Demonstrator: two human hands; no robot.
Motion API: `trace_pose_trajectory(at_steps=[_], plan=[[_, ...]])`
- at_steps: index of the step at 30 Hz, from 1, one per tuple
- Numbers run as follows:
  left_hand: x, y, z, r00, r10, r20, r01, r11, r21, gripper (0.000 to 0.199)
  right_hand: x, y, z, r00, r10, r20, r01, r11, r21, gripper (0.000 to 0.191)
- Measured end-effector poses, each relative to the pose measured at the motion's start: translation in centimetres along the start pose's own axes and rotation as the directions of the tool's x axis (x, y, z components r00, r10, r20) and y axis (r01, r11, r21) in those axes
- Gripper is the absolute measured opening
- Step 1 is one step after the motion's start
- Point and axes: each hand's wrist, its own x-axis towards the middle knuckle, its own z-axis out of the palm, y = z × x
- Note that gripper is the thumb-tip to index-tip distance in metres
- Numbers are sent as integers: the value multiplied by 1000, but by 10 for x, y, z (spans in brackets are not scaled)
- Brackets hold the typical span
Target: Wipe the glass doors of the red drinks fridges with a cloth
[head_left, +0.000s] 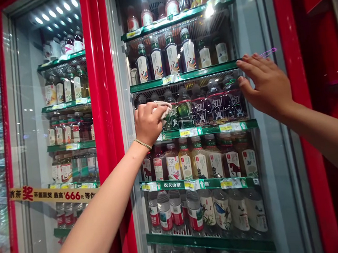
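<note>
Cloth [162, 106], white and crumpled, is being gripped in the left hand [147, 122], whose fingers are clenching around it; the wad is pressing against the glass door [273, 165] of a drinks cooler, level with the third shelf [207, 130] from the top. Right hand [266, 81] is lying released, fingers spread flat on the same glass further right, grasping nothing. Thin bracelet [142, 144] is circling the left wrist. Dark bottles [214, 103] are standing behind the glass between the two hands, tea bottles [201, 161] on the shelf beneath, water bottles [175, 209] lower still. Red door frame [104, 108] is running upright just left of the left hand. Neighbouring cooler [65, 111] is showing a yellow banner [54, 194].
</note>
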Motion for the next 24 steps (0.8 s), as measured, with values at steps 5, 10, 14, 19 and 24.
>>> trace_pose_trajectory(at_steps=[5,10,14,19,24], plan=[[0,1,0,996,36,85,-33,999,-30,26,0,-1,0,1000,7,6,-7,1000,0,52],[1,3,-2,998,-17,68,18,1000,-13,27,0,-1,-1,1000,10,13,-11,1000,21,50],[3,6,-5,978,135,159,-134,991,-20,24,0,0,0,1000,6,1,-6,1000,19,50],[7,11,-6,994,29,109,-33,999,38,24,0,2,1,1000,-12,-5,13,1000,14,53],[5,10,-8,994,12,106,-17,999,51,21,0,5,2,1000,-14,-13,15,1000,17,51]])
